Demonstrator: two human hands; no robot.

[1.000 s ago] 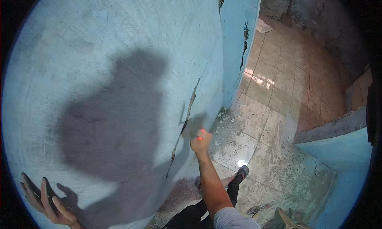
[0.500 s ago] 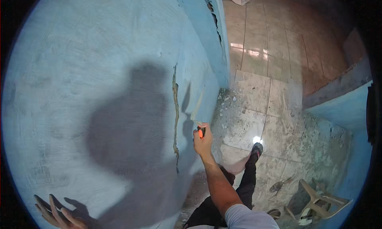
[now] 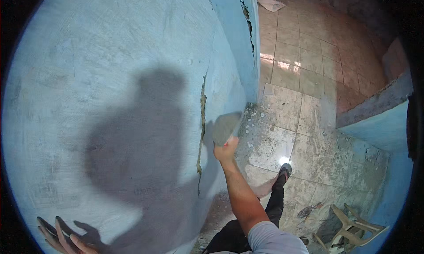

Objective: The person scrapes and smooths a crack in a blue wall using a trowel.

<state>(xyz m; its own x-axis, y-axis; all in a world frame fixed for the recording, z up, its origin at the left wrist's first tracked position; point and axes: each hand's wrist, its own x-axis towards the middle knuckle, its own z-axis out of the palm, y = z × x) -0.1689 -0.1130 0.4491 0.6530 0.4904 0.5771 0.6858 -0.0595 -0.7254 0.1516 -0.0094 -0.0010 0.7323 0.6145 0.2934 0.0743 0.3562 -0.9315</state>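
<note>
My right hand (image 3: pixel 224 151) grips a trowel (image 3: pixel 226 127) with a grey blade, red-orange on its grip. The blade, slightly blurred, is raised beside a vertical crack (image 3: pixel 202 121) in the light blue wall (image 3: pixel 110 42); whether it touches the surface I cannot tell. My left hand (image 3: pixel 66 238) is open, fingers spread at the wall at lower left, partly cut off by the image's rim. My shadow falls across the wall between the two hands.
The tiled floor (image 3: pixel 287 104) holds rubble beside the wall's foot. At lower right lie a plastic chair (image 3: pixel 342 218) and a tool (image 3: pixel 304 212). A low blue partition (image 3: pixel 375 126) edges the right side. A white sack (image 3: pixel 269 2) lies farther back.
The trowel has changed angle: its blade, edge-on half a second ago, now shows broad and grey. The view shifted from a second ago, bringing more of the chair in. My left hand remains spread.
</note>
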